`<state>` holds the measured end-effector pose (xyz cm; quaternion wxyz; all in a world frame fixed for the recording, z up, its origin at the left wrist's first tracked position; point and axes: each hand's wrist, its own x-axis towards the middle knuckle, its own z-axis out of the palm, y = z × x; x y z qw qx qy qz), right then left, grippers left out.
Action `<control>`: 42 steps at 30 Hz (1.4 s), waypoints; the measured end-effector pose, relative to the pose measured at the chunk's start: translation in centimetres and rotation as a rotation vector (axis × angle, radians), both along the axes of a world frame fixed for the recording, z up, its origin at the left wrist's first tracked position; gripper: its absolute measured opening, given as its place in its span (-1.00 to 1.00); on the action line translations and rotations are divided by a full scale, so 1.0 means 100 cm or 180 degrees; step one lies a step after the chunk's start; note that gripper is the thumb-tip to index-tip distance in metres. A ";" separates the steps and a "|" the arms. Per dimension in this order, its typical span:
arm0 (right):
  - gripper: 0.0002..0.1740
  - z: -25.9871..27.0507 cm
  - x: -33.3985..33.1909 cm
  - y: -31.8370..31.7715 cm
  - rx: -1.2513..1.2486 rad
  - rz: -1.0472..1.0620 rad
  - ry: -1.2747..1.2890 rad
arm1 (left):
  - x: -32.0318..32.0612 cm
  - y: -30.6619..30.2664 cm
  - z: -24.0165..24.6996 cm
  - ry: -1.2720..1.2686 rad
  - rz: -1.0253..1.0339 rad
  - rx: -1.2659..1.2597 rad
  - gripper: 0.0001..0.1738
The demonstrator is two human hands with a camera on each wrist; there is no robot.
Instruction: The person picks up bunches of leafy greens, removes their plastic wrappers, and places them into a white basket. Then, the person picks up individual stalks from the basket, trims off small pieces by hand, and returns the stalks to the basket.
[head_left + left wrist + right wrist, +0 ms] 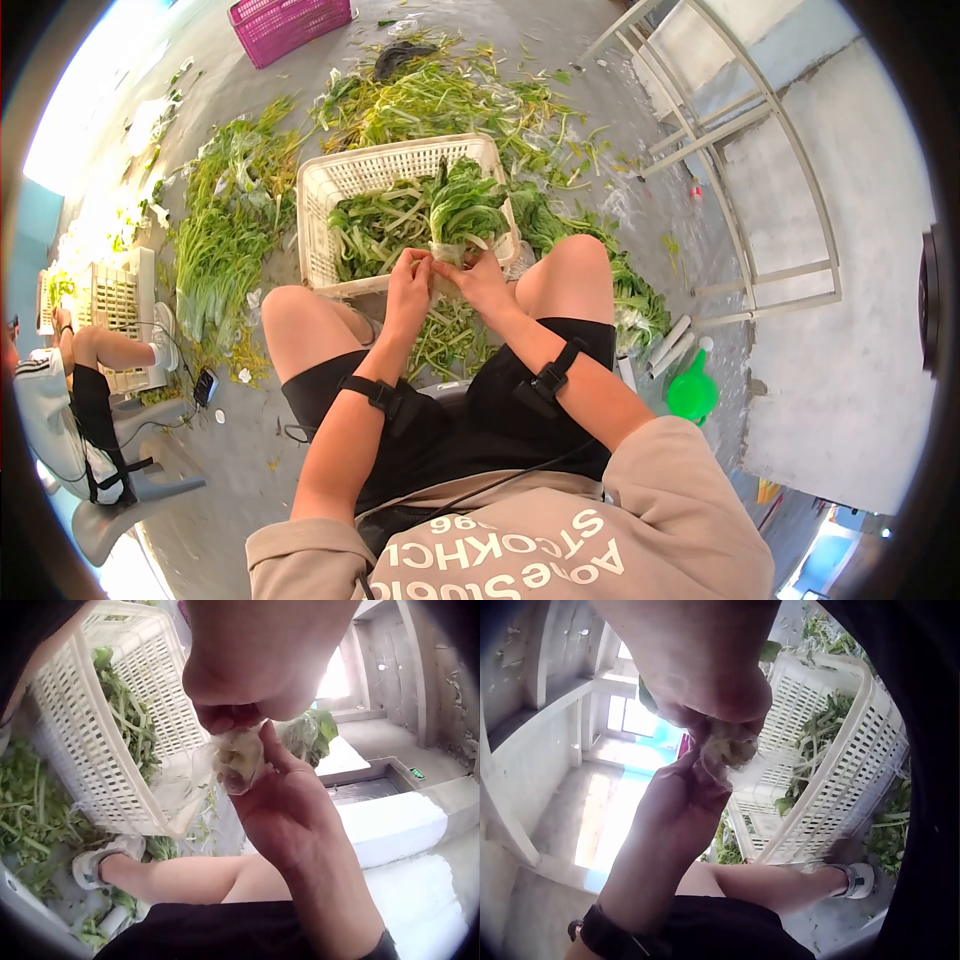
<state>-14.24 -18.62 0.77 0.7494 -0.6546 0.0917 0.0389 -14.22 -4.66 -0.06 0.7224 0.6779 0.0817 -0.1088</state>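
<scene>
A leafy green bunch (466,205) stands upright over the near side of a white crate (312,225), its base in clear plastic film. My left hand (408,290) pinches the film at the left of the base. From the right, my right hand (482,285) grips the wrapped base, the two hands' fingertips meeting. The left wrist view shows the pale cut stem ends (236,761) inside the film, between the hands. In the right wrist view the stem ends (735,752) show too, film hanging loosely beside them.
Loose greens (380,225) lie in the crate. Leaf piles (225,230) cover the floor around it. A purple crate (290,30) is at the top, a metal frame (790,130) and green plastic item (692,392) at the right. Another person (85,400) sits at the left.
</scene>
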 end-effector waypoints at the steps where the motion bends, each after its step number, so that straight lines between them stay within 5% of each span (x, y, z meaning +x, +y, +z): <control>1: -0.40 -0.002 0.001 -0.003 -0.0140 0.0197 0.0006 | 0.000 -0.001 0.003 -0.0042 -0.0103 -0.0122 -0.79; 6: -0.47 -0.009 0.000 -0.002 0.0050 0.0379 0.0060 | 0.002 0.001 0.012 0.0030 -0.0262 -0.0145 -0.78; 8: -0.57 -0.009 -0.003 -0.001 0.1557 -0.0026 0.0641 | 0.003 0.005 0.006 -0.0362 -0.0485 0.0598 -0.78; 15: -0.58 0.001 -0.004 -0.024 0.1104 0.0440 0.1067 | 0.006 0.008 0.018 -0.0387 -0.0487 0.0245 -0.77; 17: -0.56 0.022 -0.008 -0.022 0.1407 0.0360 0.1199 | 0.008 0.011 0.016 -0.0144 -0.0543 -0.0506 -0.79; 24: -0.59 0.020 -0.004 -0.026 0.1941 0.1237 0.1417 | 0.006 0.017 0.024 -0.0043 -0.1041 -0.0224 -0.79; 29: -0.62 0.024 -0.002 -0.019 0.1735 0.0602 0.1382 | 0.003 0.008 0.017 -0.0274 -0.0781 0.0419 -0.75; 36: -0.66 0.012 0.008 -0.019 0.1530 0.0183 0.1140 | -0.005 -0.001 0.033 -0.0758 -0.0197 -0.0021 -0.75; 42: -0.82 0.009 0.017 -0.031 0.2532 -0.0355 0.1167 | -0.022 0.003 0.040 -0.0500 -0.0710 0.0759 -0.77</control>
